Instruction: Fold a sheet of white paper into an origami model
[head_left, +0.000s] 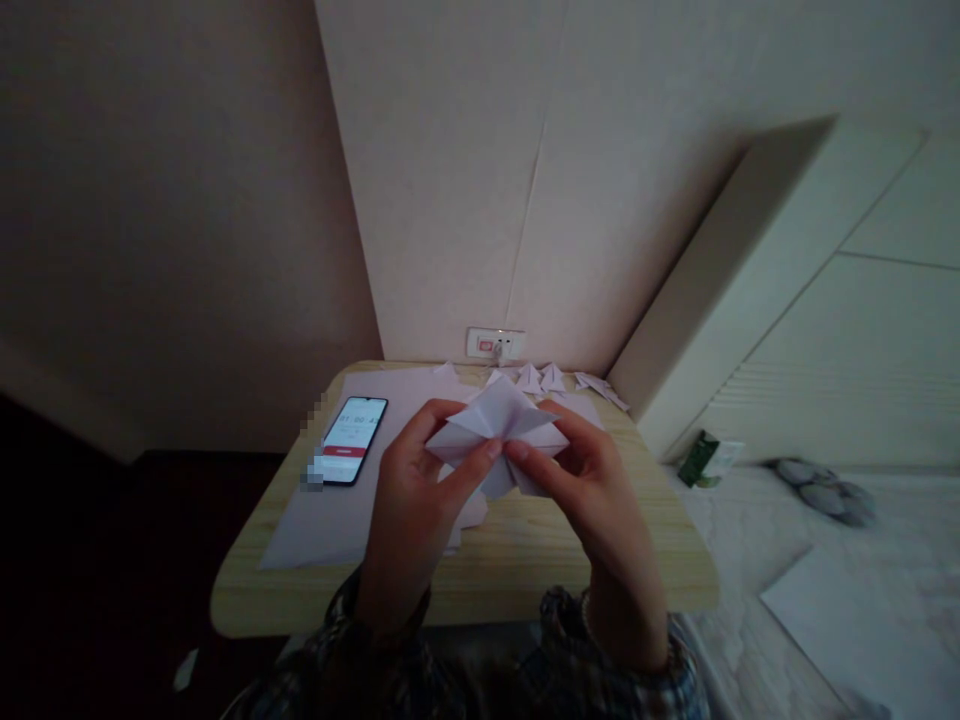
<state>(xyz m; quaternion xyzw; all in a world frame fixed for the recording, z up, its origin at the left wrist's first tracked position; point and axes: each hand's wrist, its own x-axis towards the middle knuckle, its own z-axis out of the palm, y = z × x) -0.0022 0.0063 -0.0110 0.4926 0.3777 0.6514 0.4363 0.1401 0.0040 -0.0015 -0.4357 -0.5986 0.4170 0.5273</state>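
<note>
A folded white paper piece with several pointed flaps is held up over the table between both hands. My left hand grips its left side, the thumb pressed near the centre. On the right side, my right hand pinches the same paper, its thumb tip close to the left one. The fingers behind the paper are partly hidden. Beneath the hands lie white paper sheets on the wooden table. Several small folded paper pieces stand along the table's back edge.
A phone with a lit timer screen lies on the sheets at left. Behind the table, a wall socket holds a plug. To the right, a bed bears a green and white box, a grey item and a white sheet.
</note>
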